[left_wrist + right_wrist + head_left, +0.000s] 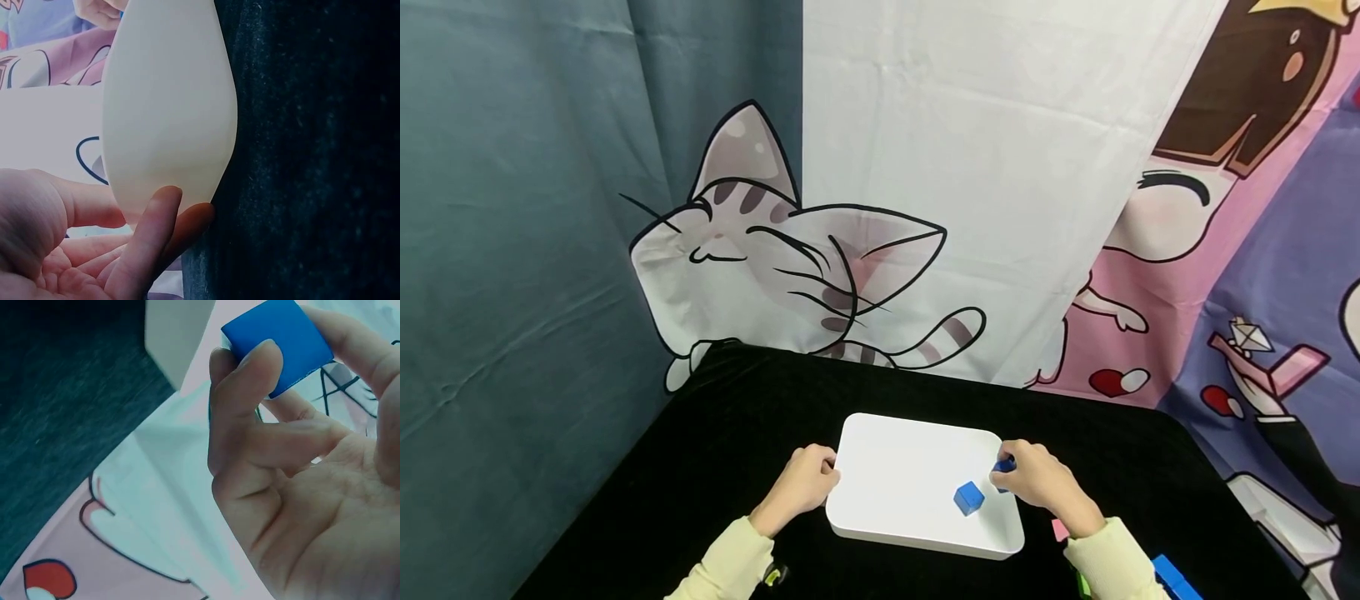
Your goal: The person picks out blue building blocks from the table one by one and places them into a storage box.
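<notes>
A white rectangular tray (pixel 917 467) lies on the black cloth, one blue block (pixel 968 498) inside it toward the right. At the tray's left end my left hand (pixel 801 479) grips the wall. In the left wrist view its fingers (pixel 153 234) press the outer side of the tray (pixel 169 112), while the thumb reaches to the rim. My right hand (pixel 1037 477) pinches a second blue block (pixel 284 347) between thumb and fingertips, at the tray's right end. Its fingers partly cover that block in the head view.
Beside the right forearm lie a pink block (pixel 1060 530), a green piece (pixel 1083 586) partly hidden by the sleeve, and a blue piece (pixel 1176 578). Black cloth (pixel 760 392) covers the table. Printed curtains (pixel 1000 167) hang behind its back edge.
</notes>
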{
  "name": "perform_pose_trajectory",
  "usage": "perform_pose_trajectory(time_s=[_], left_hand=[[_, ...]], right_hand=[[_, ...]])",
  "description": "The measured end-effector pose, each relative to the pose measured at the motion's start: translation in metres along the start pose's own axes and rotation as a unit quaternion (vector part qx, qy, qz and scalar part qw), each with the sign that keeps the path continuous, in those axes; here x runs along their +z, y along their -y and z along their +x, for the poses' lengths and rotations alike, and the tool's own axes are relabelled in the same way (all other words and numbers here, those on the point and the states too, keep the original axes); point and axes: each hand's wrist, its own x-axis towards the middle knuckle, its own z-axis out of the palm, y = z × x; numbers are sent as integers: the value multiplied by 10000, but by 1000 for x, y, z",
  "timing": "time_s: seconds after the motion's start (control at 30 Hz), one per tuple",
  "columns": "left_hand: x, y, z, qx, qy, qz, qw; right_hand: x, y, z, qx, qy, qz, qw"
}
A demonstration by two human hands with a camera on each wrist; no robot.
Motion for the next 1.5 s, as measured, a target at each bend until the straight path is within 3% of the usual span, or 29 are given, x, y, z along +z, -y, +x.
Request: perform_pose_trajectory(time_s=[0.5,0.8,1.13,1.5], left_hand=[[0,-1,0,28,-3,-42,10000],[0,0,1,14,4,-149,9999],[0,0,1,19,31,-243,9997],[0,1,1,-22,110,-389,9992]], right_hand=[[14,31,4,-277,195,-65,9994],[27,54,2,-939,147,-136,9954],[36,70,0,-1305,200,-234,9910],[41,73,-5,-1248,453,-494,9899]])
